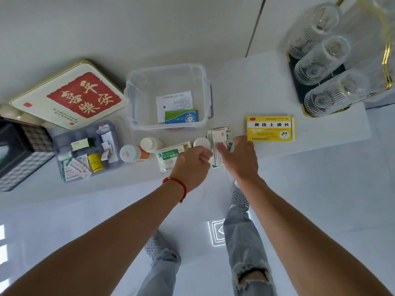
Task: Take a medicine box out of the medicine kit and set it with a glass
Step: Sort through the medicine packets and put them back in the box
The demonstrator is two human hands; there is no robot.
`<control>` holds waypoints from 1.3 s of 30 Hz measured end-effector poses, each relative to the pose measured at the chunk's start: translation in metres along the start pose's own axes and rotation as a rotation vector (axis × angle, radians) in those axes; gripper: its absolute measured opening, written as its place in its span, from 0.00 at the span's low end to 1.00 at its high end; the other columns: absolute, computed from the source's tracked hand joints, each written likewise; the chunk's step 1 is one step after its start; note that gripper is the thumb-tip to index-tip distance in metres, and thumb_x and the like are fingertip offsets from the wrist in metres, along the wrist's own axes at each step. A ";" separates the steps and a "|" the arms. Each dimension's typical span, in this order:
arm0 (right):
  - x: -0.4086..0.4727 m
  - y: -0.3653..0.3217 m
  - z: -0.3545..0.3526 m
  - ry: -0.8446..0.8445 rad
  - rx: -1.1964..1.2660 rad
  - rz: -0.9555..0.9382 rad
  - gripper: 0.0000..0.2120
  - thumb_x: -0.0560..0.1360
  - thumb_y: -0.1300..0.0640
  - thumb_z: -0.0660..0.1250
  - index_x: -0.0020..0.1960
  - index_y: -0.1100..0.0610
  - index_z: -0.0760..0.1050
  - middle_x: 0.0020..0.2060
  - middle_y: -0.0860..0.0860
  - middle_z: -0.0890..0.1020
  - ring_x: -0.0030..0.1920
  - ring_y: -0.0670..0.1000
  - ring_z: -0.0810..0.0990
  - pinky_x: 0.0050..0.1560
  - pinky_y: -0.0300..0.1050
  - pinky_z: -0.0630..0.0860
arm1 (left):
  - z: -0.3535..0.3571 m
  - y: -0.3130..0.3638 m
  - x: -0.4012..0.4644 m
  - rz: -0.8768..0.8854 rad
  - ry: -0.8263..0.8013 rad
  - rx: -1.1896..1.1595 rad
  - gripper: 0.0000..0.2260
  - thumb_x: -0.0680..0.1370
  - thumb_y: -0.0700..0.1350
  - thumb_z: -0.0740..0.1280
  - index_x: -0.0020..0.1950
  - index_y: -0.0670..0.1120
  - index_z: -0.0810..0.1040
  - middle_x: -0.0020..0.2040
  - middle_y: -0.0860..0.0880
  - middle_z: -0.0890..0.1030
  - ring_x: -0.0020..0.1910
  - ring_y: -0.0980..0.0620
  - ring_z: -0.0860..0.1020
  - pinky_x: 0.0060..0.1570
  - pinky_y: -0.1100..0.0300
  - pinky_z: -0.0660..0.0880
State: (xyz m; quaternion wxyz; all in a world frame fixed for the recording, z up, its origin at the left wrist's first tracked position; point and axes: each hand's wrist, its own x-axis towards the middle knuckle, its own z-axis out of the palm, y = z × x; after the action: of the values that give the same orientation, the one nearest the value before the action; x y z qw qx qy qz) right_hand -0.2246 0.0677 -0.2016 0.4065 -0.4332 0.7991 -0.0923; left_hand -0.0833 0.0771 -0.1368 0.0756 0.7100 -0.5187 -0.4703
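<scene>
The medicine kit, a clear plastic bin [136,97], stands open at the counter's middle with a green-and-blue box [181,116] and a white leaflet [173,101] inside. A yellow medicine box [271,128] lies flat on the white counter to its right. Ribbed glasses [322,60] stand upside down on a dark gold-rimmed tray [299,90] at the far right. My right hand [238,157] is spread open over a stack of white, red and green packets [220,135]. My left hand [192,165] is curled into a fist beside that stack, with nothing visible in it.
A kit insert tray [85,150] of small medicines sits at the left, beside a red-and-cream tin lid [68,97] and a plaid box [21,154]. White bottles [130,153] and a green-white box [168,159] line the counter's front edge. Floor lies below.
</scene>
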 end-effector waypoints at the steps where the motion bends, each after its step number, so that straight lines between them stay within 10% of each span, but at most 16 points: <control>1: 0.001 -0.002 0.003 0.017 0.007 0.046 0.28 0.74 0.38 0.67 0.64 0.56 0.70 0.59 0.55 0.75 0.63 0.58 0.74 0.58 0.52 0.73 | 0.003 0.003 0.000 -0.004 0.026 -0.021 0.14 0.75 0.34 0.62 0.53 0.46 0.83 0.50 0.51 0.83 0.51 0.54 0.80 0.52 0.66 0.76; 17: 0.013 0.003 0.007 0.057 -0.032 -0.084 0.16 0.74 0.50 0.72 0.58 0.56 0.75 0.56 0.54 0.77 0.51 0.50 0.71 0.49 0.40 0.64 | -0.001 -0.007 -0.001 -0.059 0.107 -0.098 0.12 0.75 0.32 0.63 0.52 0.42 0.83 0.51 0.47 0.84 0.52 0.50 0.80 0.57 0.60 0.78; 22: 0.010 0.001 0.011 0.038 -0.014 -0.054 0.27 0.72 0.47 0.74 0.65 0.56 0.70 0.61 0.55 0.72 0.59 0.56 0.75 0.56 0.46 0.71 | 0.004 -0.007 -0.006 -0.193 0.045 -0.089 0.12 0.77 0.36 0.64 0.57 0.45 0.83 0.57 0.47 0.83 0.55 0.50 0.80 0.47 0.70 0.74; 27: 0.010 0.003 0.018 0.023 0.002 -0.028 0.30 0.71 0.47 0.75 0.65 0.58 0.69 0.59 0.57 0.74 0.60 0.59 0.75 0.63 0.55 0.75 | 0.026 0.004 -0.011 -0.399 -0.130 -0.220 0.23 0.78 0.37 0.64 0.74 0.44 0.70 0.67 0.46 0.74 0.54 0.51 0.73 0.46 0.64 0.71; 39: 0.017 0.014 0.005 -0.031 0.029 -0.004 0.28 0.67 0.38 0.73 0.59 0.54 0.75 0.53 0.55 0.81 0.52 0.56 0.81 0.52 0.54 0.81 | 0.064 0.009 0.006 -0.505 -0.020 -0.440 0.27 0.74 0.38 0.63 0.72 0.52 0.67 0.61 0.46 0.79 0.61 0.41 0.78 0.60 0.46 0.78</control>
State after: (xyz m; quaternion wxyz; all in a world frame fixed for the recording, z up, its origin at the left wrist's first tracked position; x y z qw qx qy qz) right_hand -0.2346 0.0643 -0.2216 0.4247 -0.4301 0.7906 -0.0981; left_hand -0.1366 0.0925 -0.1697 0.1032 0.7781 -0.2135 -0.5816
